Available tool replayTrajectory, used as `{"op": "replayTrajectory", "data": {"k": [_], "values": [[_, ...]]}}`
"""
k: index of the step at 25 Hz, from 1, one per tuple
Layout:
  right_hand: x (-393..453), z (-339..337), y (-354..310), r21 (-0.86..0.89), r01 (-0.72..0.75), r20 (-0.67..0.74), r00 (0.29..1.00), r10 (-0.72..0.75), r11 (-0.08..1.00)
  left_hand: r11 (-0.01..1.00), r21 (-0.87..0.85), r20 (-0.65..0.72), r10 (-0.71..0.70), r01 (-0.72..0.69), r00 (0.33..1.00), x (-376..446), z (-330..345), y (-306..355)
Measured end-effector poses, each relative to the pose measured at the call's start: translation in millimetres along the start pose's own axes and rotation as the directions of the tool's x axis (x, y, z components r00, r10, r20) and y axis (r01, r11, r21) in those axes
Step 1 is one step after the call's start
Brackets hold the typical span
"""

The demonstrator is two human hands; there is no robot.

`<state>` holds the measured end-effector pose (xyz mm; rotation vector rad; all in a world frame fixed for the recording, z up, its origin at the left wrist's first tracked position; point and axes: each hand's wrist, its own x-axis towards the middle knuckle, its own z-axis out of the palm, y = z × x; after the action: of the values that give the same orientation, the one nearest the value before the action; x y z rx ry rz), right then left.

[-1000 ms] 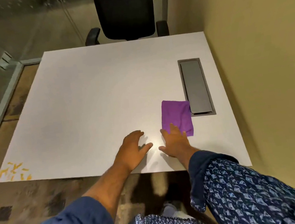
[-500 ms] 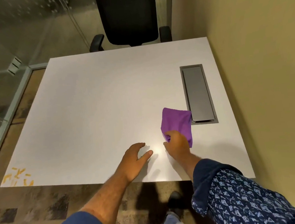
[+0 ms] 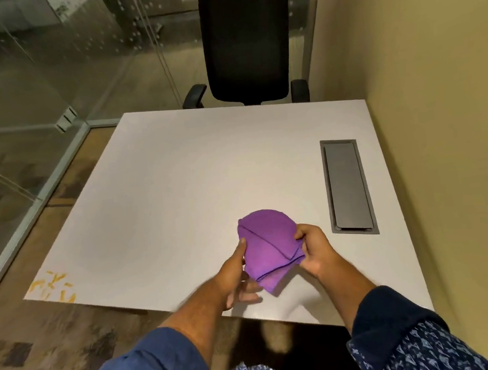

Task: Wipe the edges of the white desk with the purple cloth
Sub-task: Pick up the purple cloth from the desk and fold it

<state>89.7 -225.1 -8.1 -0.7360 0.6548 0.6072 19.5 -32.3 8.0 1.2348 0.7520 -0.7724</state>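
A folded purple cloth [image 3: 270, 243] is held up above the near part of the white desk [image 3: 177, 199]. My left hand [image 3: 235, 273] grips its left side, thumb on top and fingers underneath. The cloth's right edge is pinched by my right hand [image 3: 315, 248]. The cloth bulges upward between the two hands and casts a shadow near the desk's front edge. Yellow marks [image 3: 54, 288] stain the desk's near left corner.
A grey cable hatch [image 3: 348, 186] is set into the desk's right side. A black office chair [image 3: 247, 46] stands behind the far edge. A beige wall [image 3: 441, 99] runs close along the right, and a glass partition [image 3: 27, 104] is on the left.
My right hand picked the cloth up off the desk and drew it toward me. My left hand left the desk and took hold of the cloth's left side. The view tilted up.
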Motion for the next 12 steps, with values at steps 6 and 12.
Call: {"op": "replayTrajectory", "data": {"k": [6, 12], "values": [[-3, 44, 25, -0.194, 0.027, 0.214, 0.977, 0.016, 0.981, 0.827, -0.396, -0.232, 0.329, -0.398, 0.915, -7, -26, 13], [-4, 92, 74, -0.782, 0.325, 0.287, 0.945, -0.156, 0.532, 0.794, -0.044, -0.398, 0.543, -0.607, 0.739, -37, -85, 11]]}}
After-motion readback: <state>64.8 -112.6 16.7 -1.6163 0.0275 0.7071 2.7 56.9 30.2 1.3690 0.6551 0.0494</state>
